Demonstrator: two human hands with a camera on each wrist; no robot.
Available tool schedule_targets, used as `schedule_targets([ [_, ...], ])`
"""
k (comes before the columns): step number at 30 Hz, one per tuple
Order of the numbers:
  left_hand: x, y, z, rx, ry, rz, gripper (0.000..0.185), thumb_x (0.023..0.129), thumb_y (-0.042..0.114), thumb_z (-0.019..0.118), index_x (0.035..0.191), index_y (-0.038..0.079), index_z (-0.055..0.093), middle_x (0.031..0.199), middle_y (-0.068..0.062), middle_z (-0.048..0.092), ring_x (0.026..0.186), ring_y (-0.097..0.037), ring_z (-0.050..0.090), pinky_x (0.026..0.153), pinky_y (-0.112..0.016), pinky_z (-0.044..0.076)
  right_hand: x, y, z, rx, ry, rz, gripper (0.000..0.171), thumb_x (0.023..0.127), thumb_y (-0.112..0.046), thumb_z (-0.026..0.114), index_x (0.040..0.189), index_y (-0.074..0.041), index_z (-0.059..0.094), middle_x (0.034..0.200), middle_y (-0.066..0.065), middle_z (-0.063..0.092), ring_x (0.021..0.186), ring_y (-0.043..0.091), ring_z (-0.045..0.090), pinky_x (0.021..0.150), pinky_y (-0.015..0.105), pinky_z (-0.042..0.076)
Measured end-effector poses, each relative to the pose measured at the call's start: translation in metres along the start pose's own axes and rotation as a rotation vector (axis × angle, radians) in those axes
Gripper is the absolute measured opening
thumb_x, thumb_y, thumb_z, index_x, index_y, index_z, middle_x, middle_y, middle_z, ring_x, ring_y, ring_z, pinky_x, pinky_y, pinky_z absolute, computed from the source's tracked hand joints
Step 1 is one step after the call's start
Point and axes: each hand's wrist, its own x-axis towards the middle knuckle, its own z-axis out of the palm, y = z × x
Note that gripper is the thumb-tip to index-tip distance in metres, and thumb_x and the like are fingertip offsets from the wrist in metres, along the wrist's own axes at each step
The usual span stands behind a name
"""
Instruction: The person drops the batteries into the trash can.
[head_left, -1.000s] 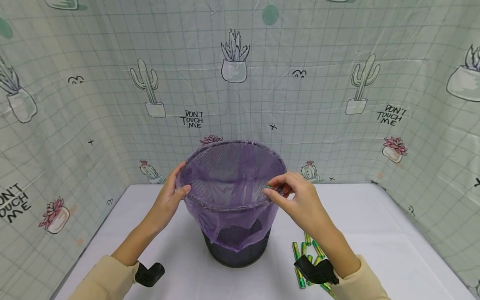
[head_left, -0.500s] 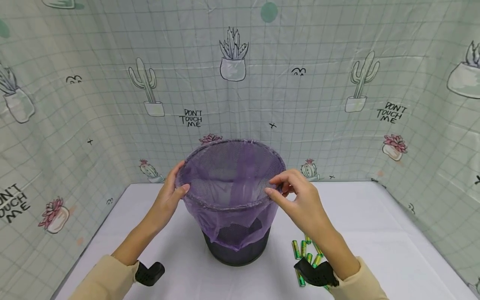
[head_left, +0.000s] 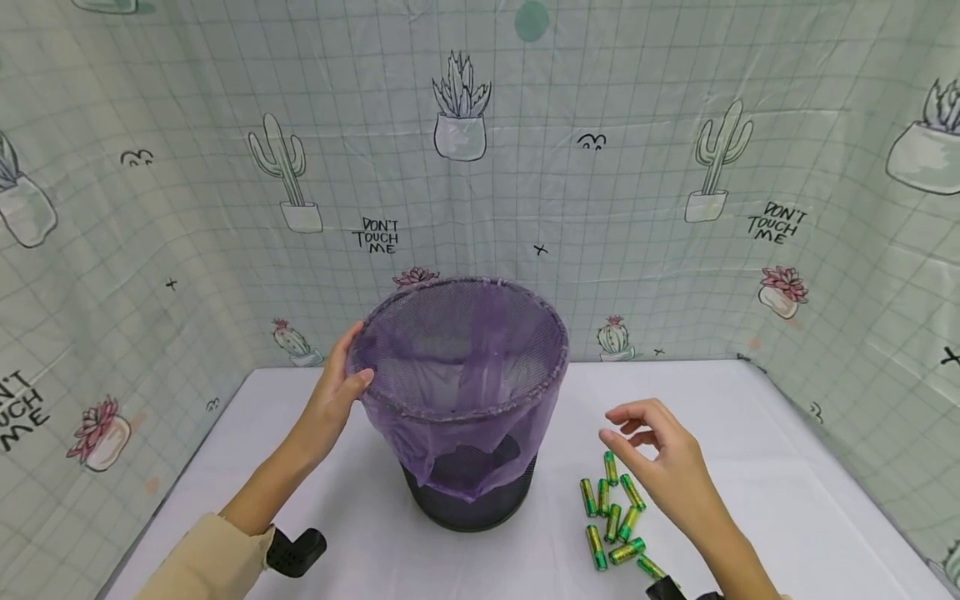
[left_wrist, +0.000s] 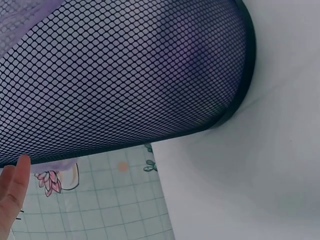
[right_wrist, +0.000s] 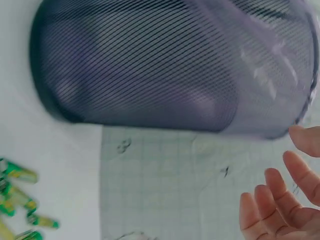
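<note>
A black mesh trash bin point(head_left: 468, 510) stands upright near the table's middle, lined with a thin purple trash bag point(head_left: 397, 437) folded over its rim. My left hand point(head_left: 335, 396) holds the bin's left rim, thumb over the edge and fingers outside. In the left wrist view, the bin's mesh wall point(left_wrist: 130, 75) fills the top, with fingertips point(left_wrist: 20, 177) beside it. Apart from the bin, my right hand point(head_left: 663, 450) hovers loosely with nothing in it, above several green-and-gold batteries point(head_left: 595, 546). The right wrist view shows its fingers point(right_wrist: 280, 195) spread near the bagged rim.
A white cloth covers the table point(head_left: 787, 467). Behind and at both sides hangs a grid-patterned curtain point(head_left: 517, 200) with cactus drawings. The batteries lie scattered on the table to the bin's right.
My right hand has let go of the bag at the bin's right rim and moved right and down towards the batteries. The left hand keeps its hold.
</note>
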Motion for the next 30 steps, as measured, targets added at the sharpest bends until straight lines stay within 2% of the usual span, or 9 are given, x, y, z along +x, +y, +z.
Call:
schedule_targets([
  [7,0.000,0.000,0.001,-0.015,0.000,0.005,0.065,0.092,0.019,0.035,0.149,0.009,0.006,0.156,-0.016,0.000,0.142,-0.037,0.003,0.105,-0.065,0.018,-0.036,0.034,-0.015,-0.130,-0.057,0.243,0.024,0.085,-0.023,0.067,0.105,-0.010,0.062,0.101,0.001,0.059,0.082,0.000,0.049,0.069,0.017,0.046],
  [15,-0.001,-0.002,0.002,-0.008,0.004,0.006,0.065,0.092,0.020,0.036,0.149,0.010,0.006,0.156,-0.015,-0.002,0.142,-0.036,0.000,0.105,-0.066,0.013,-0.069,0.077,-0.035,-0.190,-0.259,0.640,0.058,0.087,-0.043,0.060,0.128,-0.003,0.049,0.114,0.011,0.057,0.084,0.001,0.048,0.069,0.020,0.045],
  [17,-0.003,-0.003,0.001,-0.009,0.006,0.000,0.066,0.092,0.020,0.036,0.149,0.010,0.006,0.156,-0.015,-0.002,0.142,-0.036,0.000,0.106,-0.065,0.012,-0.075,0.088,-0.034,-0.195,-0.295,0.702,0.062,0.087,-0.045,0.060,0.129,-0.001,0.048,0.113,0.011,0.057,0.085,0.005,0.050,0.070,0.023,0.044],
  [21,-0.003,-0.003,0.001,-0.018,0.005,-0.015,0.066,0.092,0.019,0.036,0.149,0.010,0.005,0.155,-0.016,-0.002,0.142,-0.037,0.000,0.106,-0.065,0.012,-0.084,0.105,-0.027,-0.174,-0.336,0.780,0.070,0.083,-0.048,0.063,0.129,0.003,0.046,0.107,0.010,0.059,0.087,0.015,0.054,0.069,0.031,0.046],
  [24,-0.003,-0.002,0.002,-0.028,-0.002,-0.030,0.067,0.091,0.021,0.036,0.149,0.010,0.004,0.155,-0.016,-0.004,0.142,-0.038,-0.002,0.105,-0.066,0.011,-0.088,0.114,-0.017,-0.151,-0.360,0.821,0.076,0.080,-0.050,0.064,0.128,0.005,0.045,0.102,0.008,0.059,0.085,0.016,0.054,0.068,0.032,0.045],
  [26,-0.002,-0.001,0.002,-0.032,-0.006,-0.034,0.068,0.091,0.021,0.036,0.149,0.009,0.004,0.155,-0.016,-0.005,0.142,-0.038,-0.003,0.105,-0.067,0.011,-0.088,0.117,-0.010,-0.136,-0.373,0.830,0.076,0.079,-0.051,0.065,0.126,0.006,0.046,0.098,0.006,0.059,0.083,0.016,0.054,0.068,0.032,0.046],
  [30,-0.001,0.001,0.001,-0.026,-0.007,-0.030,0.068,0.091,0.022,0.035,0.149,0.009,0.003,0.155,-0.016,-0.005,0.142,-0.037,-0.004,0.105,-0.067,0.011,-0.080,0.117,0.002,-0.128,-0.399,0.791,0.070,0.080,-0.045,0.066,0.123,0.007,0.049,0.093,0.003,0.057,0.082,0.014,0.053,0.072,0.033,0.045],
])
